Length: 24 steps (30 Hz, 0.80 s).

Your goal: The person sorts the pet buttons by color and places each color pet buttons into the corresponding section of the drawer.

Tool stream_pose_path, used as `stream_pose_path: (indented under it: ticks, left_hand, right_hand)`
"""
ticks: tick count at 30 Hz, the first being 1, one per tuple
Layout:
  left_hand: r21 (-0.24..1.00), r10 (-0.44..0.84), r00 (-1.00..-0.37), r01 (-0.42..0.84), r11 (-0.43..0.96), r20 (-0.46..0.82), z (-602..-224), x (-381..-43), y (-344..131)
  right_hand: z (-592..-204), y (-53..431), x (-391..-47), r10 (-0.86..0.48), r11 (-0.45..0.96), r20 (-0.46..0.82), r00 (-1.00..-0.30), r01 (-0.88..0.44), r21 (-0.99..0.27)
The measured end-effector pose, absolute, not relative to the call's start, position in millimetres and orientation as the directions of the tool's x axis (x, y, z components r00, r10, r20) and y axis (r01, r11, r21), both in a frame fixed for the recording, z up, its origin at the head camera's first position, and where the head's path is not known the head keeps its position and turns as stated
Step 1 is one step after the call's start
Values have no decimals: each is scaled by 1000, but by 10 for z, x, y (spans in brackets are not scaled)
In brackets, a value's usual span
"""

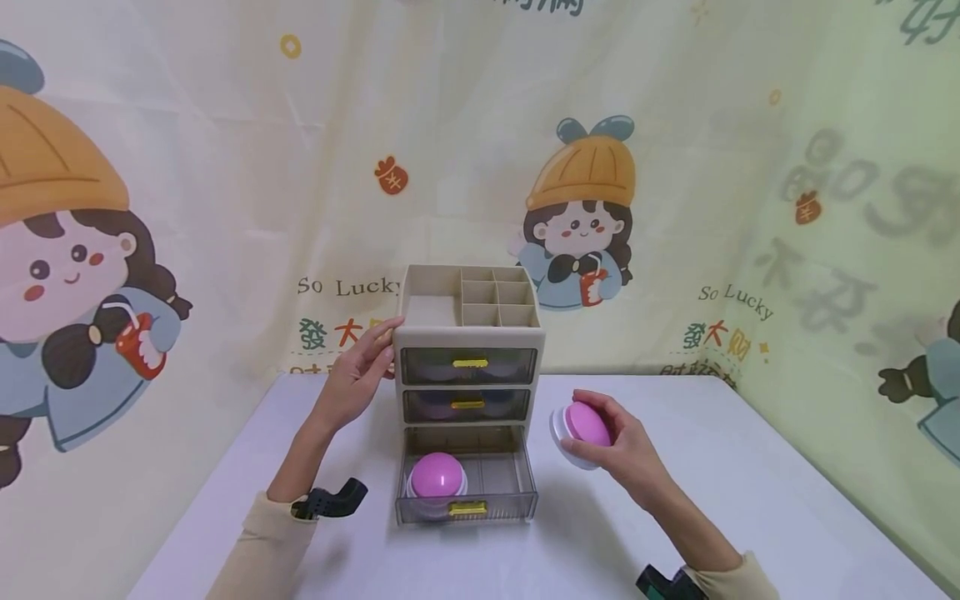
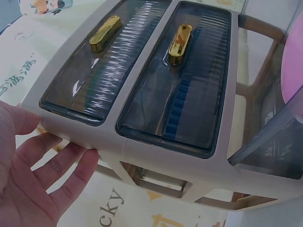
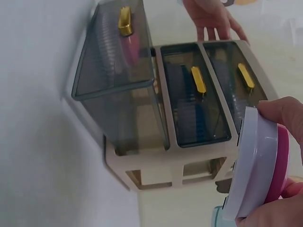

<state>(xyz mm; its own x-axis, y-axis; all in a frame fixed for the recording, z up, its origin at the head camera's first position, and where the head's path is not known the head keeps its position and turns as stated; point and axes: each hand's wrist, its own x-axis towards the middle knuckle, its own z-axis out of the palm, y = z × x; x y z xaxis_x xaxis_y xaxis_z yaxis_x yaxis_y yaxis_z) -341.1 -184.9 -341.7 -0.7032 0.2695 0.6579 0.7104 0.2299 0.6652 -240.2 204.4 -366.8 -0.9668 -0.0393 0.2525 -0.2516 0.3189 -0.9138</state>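
Observation:
A beige desktop drawer organizer stands on the table, its bottom drawer pulled out. Inside that drawer, at the left, sits a round button with a pink dome and white base. My left hand touches the organizer's upper left side, its fingers lightly bent along the edge in the left wrist view. To the right of the organizer, my right hand holds a second pink-and-white button by its edges, thumb on one side and fingers on the other. The right wrist view shows the held button's white base edge-on.
Two smoky drawers with gold handles, the upper drawer and middle drawer, are closed. Divided compartments form the organizer's top. A printed cloth hangs behind the white table.

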Motion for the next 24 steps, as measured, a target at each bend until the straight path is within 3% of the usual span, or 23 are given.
stream_pose_path:
  ticks: [12, 24]
  left_hand:
    - [673, 265, -712, 702, 234, 650, -3400, -3407, -1843]
    - [684, 261, -724, 689, 241, 638, -3405, -3402, -1847]
  right_hand:
    - [-3657, 1812, -2415, -138, 135, 204, -969, -223, -965]
    - [-3655, 1570, -2394, -222, 1, 105, -969, -108, -994]
